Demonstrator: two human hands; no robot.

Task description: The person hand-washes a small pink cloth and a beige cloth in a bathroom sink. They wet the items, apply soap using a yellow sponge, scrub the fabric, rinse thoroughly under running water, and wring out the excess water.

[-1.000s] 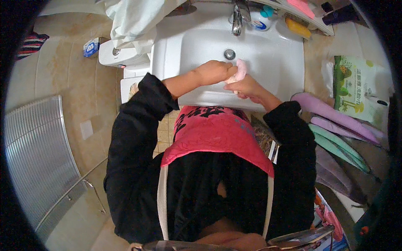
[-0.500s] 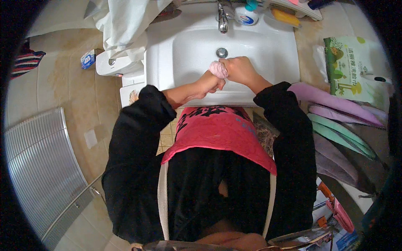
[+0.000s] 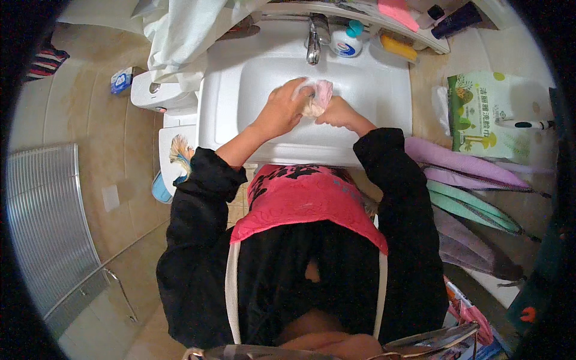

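Over the white sink basin [image 3: 255, 78], both of my hands are at a small pink and whitish cloth [image 3: 324, 95]. It looks wet and is bunched up. My left hand [image 3: 283, 108] is closed around the cloth's left side, fingers curled toward the tap. My right hand [image 3: 343, 114] is closed too, its fingers at the cloth's lower right edge, which they seem to pinch. Part of the cloth is hidden by my fingers. The drain is hidden behind my hands and the cloth. A chrome tap [image 3: 313, 45] stands beyond them; no running water can be made out.
Behind the basin stand a white bottle with a teal cap [image 3: 346, 43] and a yellow sponge-like block [image 3: 398, 49]. A white cloth [image 3: 180, 36] hangs at the left, over the toilet [image 3: 150, 96]. Purple and green towels [image 3: 471, 204] hang at the right, near a green-white packet [image 3: 480, 120].
The cloth was twisted into a tight pink bundle between my fists and is now looser and spread. My left hand has turned and moved up, with its fingers around the cloth.
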